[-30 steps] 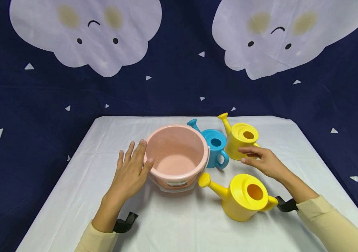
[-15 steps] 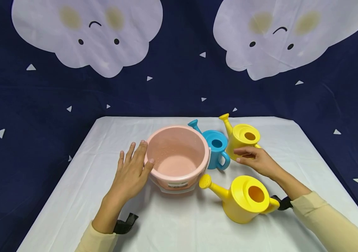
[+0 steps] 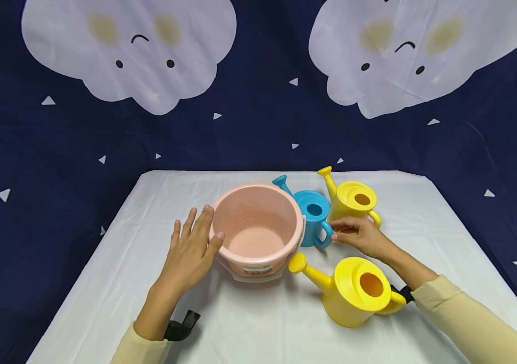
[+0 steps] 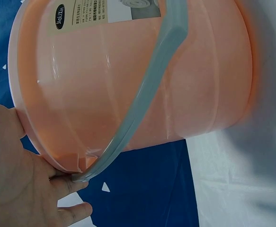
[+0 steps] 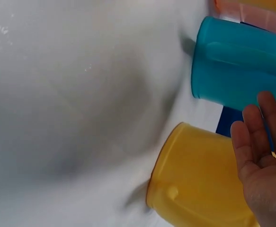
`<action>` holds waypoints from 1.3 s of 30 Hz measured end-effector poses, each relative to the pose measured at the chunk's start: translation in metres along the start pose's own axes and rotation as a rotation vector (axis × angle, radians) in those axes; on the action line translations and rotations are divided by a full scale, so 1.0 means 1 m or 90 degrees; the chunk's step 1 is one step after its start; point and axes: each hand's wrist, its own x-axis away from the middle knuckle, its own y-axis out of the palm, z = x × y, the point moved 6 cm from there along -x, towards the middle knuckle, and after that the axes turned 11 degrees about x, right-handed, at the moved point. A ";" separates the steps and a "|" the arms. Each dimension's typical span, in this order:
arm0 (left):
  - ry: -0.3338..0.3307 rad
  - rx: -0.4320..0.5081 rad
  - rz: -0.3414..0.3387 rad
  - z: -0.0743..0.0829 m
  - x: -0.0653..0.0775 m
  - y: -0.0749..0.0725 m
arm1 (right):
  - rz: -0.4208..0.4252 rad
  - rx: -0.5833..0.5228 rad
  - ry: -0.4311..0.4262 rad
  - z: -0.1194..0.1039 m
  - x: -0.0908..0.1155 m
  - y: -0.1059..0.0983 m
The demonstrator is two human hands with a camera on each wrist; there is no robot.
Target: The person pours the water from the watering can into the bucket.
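A pink bucket [image 3: 258,259] stands on the white-covered table. My left hand [image 3: 187,260] rests on its left rim, fingers long and spread. The left wrist view shows the bucket's pale grey carrying handle [image 4: 142,99] hanging down its outside. Right of the bucket stands a blue watering can [image 3: 310,227]. At its loop handle [image 3: 328,232] are my right hand's fingertips, slightly bent; whether they touch it is unclear. In the right wrist view, my right hand [image 5: 265,161] has its fingers loosely extended beside the blue can [image 5: 237,66] and a yellow one [image 5: 194,175].
A yellow watering can [image 3: 349,298] stands in front of my right hand, its spout pointing left towards the bucket. Another yellow watering can [image 3: 345,192] is behind the hand, close to the blue one. A dark blue cloth [image 3: 258,136] with clouds hangs behind the table.
My right hand has moved left, from beside the rear yellow watering can to the blue can's handle. The left hand stays on the bucket rim. The whole view has shifted slightly.
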 end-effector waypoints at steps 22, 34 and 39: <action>0.001 -0.001 0.004 0.000 0.001 0.000 | 0.048 0.014 0.023 -0.006 -0.009 0.014; -0.004 0.001 0.004 0.000 0.001 -0.001 | 0.090 0.025 0.051 -0.002 -0.007 0.014; -0.001 0.002 0.005 0.000 0.001 -0.001 | 0.114 0.027 0.068 0.001 -0.005 0.013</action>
